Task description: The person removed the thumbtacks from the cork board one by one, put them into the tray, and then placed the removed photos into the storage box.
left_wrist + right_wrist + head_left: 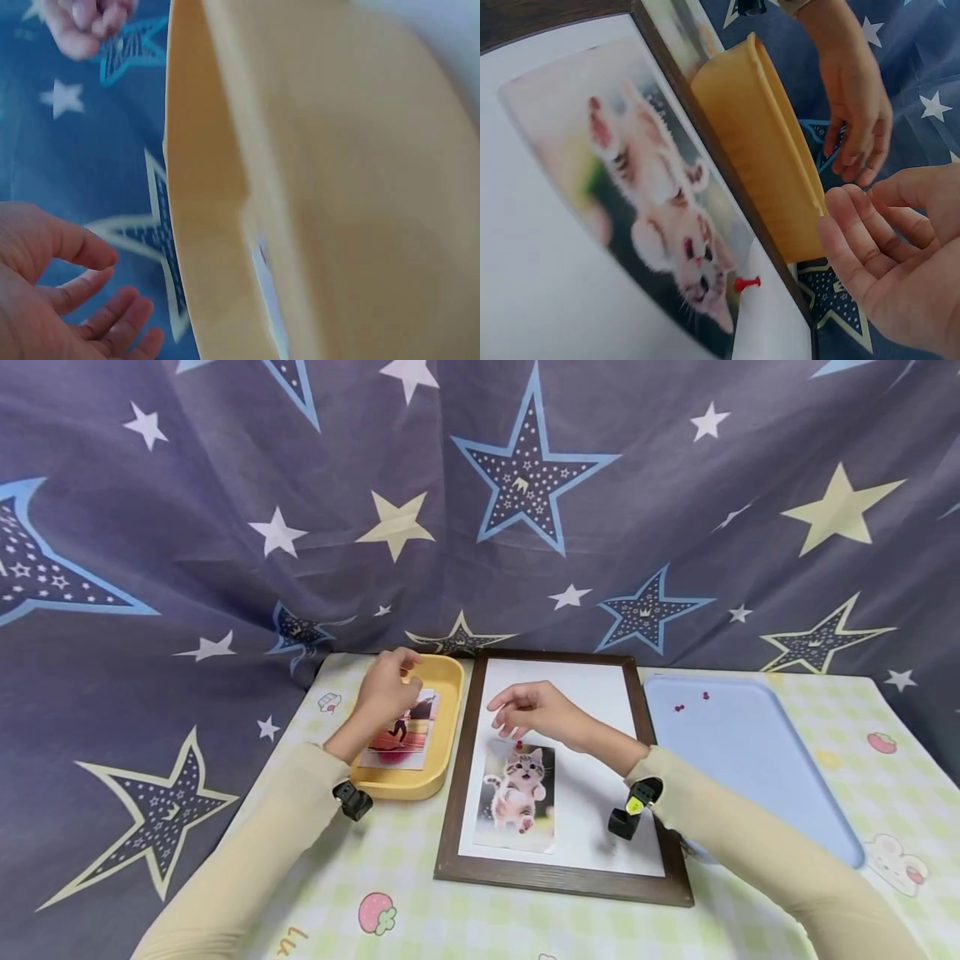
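Observation:
My left hand hovers over the yellow tray, its fingers loosely bent. Inside that tray lie photo prints, the top one showing a running figure on a red track. Above the white board in its dark brown frame, my right hand hangs with relaxed fingers and nothing visible in its grasp. A kitten photo lies on the board's left half, just below this hand. At the photo's top edge stands a red pushpin.
To the right is a light blue tray bearing two red pushpins. A green-and-white checked cloth covers the table. Behind it hangs a dark curtain with star prints.

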### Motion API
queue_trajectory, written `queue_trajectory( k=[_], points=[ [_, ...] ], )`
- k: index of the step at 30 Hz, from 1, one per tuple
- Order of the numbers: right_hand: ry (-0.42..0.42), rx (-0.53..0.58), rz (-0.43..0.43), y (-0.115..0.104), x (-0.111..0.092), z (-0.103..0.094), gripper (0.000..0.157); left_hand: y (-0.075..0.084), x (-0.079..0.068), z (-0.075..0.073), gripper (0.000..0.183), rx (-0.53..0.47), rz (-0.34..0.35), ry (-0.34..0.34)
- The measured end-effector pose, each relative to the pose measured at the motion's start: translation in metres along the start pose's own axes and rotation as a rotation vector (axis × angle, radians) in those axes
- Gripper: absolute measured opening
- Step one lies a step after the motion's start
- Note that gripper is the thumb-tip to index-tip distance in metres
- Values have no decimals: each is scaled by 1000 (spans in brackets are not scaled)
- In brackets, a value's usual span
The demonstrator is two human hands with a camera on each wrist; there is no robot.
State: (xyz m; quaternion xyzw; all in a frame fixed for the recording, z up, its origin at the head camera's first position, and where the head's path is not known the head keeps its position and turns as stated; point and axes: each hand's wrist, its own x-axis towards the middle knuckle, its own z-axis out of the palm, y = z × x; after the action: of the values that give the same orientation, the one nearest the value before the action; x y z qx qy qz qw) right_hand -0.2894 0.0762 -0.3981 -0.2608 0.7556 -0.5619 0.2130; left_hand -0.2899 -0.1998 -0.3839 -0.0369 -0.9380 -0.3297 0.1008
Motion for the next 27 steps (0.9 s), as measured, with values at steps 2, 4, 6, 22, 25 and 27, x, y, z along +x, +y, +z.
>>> queue_trajectory(
  k=[2, 4, 6, 22, 25, 27],
  points=[
    [11, -7, 5, 3, -3, -2, 30, 10, -4, 6, 34, -16, 54, -7],
    [24, -8, 13, 6, -6, -4, 29, 20, -8, 12, 32, -26, 109, -18],
    [41, -15, 24, 9, -7, -6, 28, 28, -12, 18, 31, -23, 164, -30],
    [63, -20, 93, 37, -14, -16, 29, 69, -49, 63, 20, 256, 755, -143],
    [46, -36, 78, 44, -12, -17, 30, 70, -55, 72, 18, 308, 855, -181],
    [36, -50, 70, 48, -11, -17, 30, 70, -59, 77, 19, 363, 914, -195]
  ],
)
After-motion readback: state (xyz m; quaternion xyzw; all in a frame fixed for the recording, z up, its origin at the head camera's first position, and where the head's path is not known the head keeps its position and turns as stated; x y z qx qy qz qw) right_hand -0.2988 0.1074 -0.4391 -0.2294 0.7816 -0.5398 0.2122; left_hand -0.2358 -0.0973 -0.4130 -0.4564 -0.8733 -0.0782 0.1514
